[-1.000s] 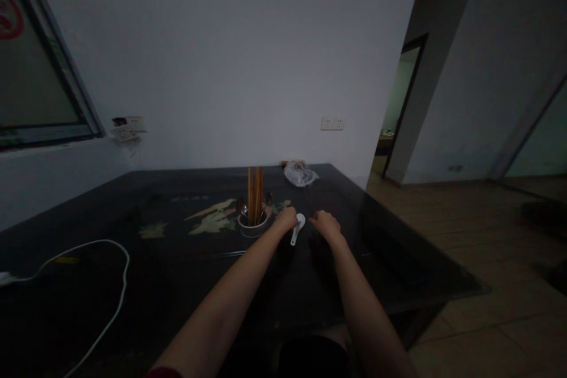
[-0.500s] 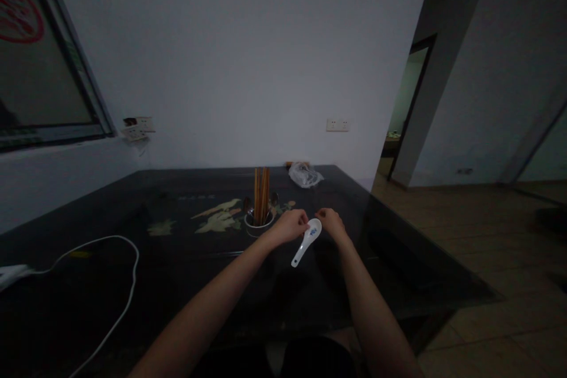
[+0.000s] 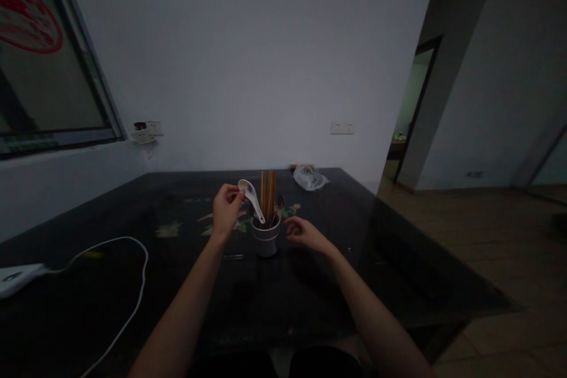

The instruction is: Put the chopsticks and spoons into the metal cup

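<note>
A white soup spoon (image 3: 253, 198) with a small blue pattern is pinched at its bowl by my left hand (image 3: 227, 208). It tilts with its handle end down, over the rim of a light-coloured utensil holder (image 3: 266, 238). Several wooden chopsticks (image 3: 268, 195) stand upright in the holder, with metal spoons (image 3: 279, 203) beside them. Just right of the holder is my right hand (image 3: 305, 233), its fingers loosely curled and apart, with nothing in them. Whether the spoon's handle touches the holder I cannot tell.
The dark glossy table (image 3: 283, 295) bears a printed floral picture. A crumpled plastic bag (image 3: 309, 178) lies near the wall. On the left, a white cable (image 3: 145, 271) runs from a white power strip (image 3: 20, 279). A dark flat object (image 3: 410, 266) lies to the right.
My left hand has carried the soup spoon leftward and up to the holder, turning its handle toward the opening. My right hand has let go of nothing visible and moved left beside the holder.
</note>
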{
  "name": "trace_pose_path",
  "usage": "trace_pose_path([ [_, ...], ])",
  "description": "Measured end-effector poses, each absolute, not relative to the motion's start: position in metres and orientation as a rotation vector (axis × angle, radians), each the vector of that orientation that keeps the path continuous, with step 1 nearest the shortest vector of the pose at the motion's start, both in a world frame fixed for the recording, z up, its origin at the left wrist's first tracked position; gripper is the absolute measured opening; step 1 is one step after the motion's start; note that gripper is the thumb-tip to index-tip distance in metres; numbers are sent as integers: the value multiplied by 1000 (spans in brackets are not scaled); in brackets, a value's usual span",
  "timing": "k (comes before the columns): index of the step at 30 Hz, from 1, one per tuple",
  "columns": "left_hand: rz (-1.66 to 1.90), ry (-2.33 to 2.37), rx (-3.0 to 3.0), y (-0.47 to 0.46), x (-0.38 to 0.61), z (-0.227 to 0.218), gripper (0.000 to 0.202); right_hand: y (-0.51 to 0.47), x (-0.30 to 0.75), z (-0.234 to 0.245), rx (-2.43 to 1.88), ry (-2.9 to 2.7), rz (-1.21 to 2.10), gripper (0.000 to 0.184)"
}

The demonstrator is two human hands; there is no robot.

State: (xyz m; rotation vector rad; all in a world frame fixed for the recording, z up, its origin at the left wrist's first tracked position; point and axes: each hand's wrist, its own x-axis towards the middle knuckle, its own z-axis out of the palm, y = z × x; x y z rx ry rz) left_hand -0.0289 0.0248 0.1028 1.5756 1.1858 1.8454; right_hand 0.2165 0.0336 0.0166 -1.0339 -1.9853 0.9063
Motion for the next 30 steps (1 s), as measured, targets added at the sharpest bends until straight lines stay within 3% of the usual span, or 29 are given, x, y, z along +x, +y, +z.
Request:
trace_pose_path([
  [9,1648,1398,1971,19,-16,88,16,27,189,2,-840,-1780,1087,91],
  [16,1423,1579,2176,8,-8,84,15,21,162,-9,-763,-1684,1114,85],
  [23,1319,1726,2303,4,-8,82,17,24,153,-18,-785,-1665,1061,93],
  [30,1283,1755,2475,4,-10,84,19,23,153,-18,-853,-1670,1025,83],
])
